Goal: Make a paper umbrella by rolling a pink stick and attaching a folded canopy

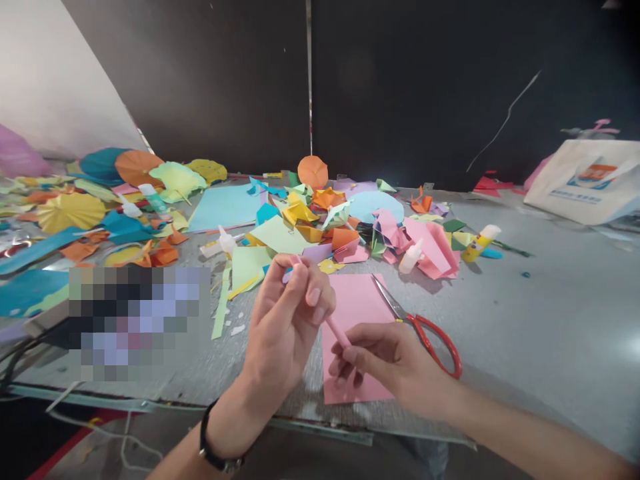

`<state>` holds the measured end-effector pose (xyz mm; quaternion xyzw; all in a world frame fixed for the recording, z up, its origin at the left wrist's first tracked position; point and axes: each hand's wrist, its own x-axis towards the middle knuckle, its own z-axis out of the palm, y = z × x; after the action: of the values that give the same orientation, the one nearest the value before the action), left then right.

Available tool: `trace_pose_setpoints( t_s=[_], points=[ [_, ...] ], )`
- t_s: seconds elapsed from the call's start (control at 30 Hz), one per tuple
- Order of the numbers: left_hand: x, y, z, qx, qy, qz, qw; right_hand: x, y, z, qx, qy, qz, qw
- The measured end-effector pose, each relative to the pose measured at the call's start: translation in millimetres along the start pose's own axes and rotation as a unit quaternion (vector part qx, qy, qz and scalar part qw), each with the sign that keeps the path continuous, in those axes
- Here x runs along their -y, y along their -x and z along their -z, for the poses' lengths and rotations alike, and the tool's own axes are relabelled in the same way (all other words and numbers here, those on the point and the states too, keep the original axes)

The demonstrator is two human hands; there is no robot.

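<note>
We hold a slim pink roll (339,331) between our two hands, in front of the pink sheet's left side as we look down. Its long axis runs on a slant, from the upper left at our left hand (290,317) down to the lower right at our right hand (390,357). The left fingers are curled closely around its upper stretch; the right thumb and fingers pinch the lower end. The sheet (353,297) lies on the table (540,320), its long side reaching away from us. By its right edge lie scissors (409,317), blades aimed up and left with the tips over the sheet, red handles near our right hand. Beyond, we see a glue bottle (411,257) and a heap of coloured paper (345,237).
</note>
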<state>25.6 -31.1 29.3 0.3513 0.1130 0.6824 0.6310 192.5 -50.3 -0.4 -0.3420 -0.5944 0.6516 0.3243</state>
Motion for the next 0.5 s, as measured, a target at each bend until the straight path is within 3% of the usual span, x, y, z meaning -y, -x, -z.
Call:
trace_pose_setpoints(
  t_s=[0.2, 0.3, 0.4, 0.5],
  points=[
    [0.4, 2.8, -5.7, -0.035, -0.026, -0.023, 0.999, -6.7, 7.1, 0.1, -0.089, 0.185, 0.055, 0.977],
    [-0.9, 3.9, -9.1, -0.035, -0.027, -0.020, 0.999, -6.7, 8.9, -0.9, -0.102, 0.213, 0.066, 0.969],
    [-3.7, 5.4, -10.9, -0.021, -0.014, -0.006, 1.000, -1.3, 8.7, -2.5, -0.064, 0.164, 0.061, 0.982],
    [-5.6, 8.1, -11.2, -0.006, 0.004, 0.024, 1.000, 2.9, 8.0, -4.7, 0.021, 0.058, 0.019, 0.998]
  ],
)
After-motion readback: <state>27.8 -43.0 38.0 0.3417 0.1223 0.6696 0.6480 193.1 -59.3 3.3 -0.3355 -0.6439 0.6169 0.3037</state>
